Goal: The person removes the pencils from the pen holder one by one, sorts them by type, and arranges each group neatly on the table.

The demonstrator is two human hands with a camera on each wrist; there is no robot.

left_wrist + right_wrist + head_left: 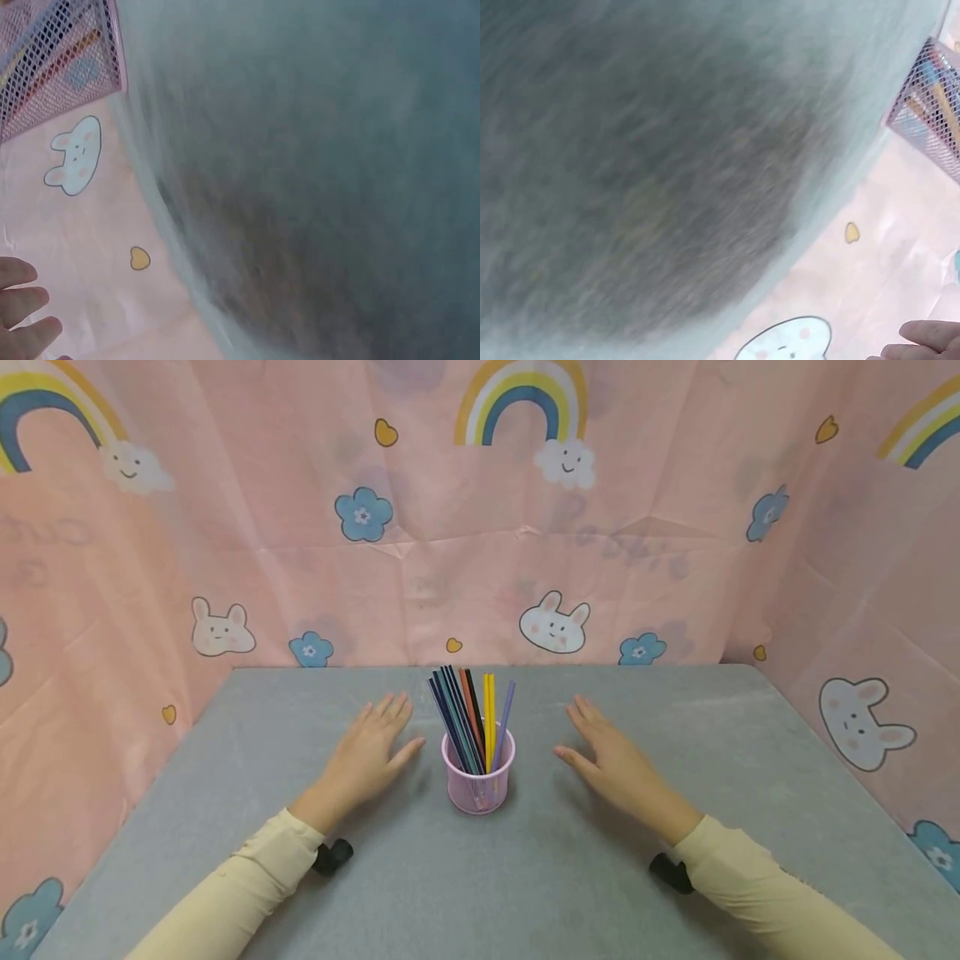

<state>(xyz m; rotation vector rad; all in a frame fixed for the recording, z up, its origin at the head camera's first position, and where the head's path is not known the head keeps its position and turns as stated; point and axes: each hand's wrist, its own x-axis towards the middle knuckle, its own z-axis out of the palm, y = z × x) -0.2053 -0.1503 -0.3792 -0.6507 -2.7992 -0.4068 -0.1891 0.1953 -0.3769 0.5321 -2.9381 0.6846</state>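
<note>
A pink mesh pen cup stands upright on the grey table, between the two hands. Slim pencil-like sticks lean in it, dark blue, teal, orange, black, yellow and purple; their exact kind is hard to tell. To the cup's left is my left hand, fingers extended and thumb apart, not touching it. My right hand mirrors this on the right, also apart from the cup and holding nothing. In the left wrist view, fingertips show at the lower left; the right wrist view catches fingers at its lower right.
The grey tabletop spreads around the cup and hands. Behind it and at both sides hangs a pink printed cloth with rainbows, rabbits and flowers. A small black device sits under the left wrist, another under the right.
</note>
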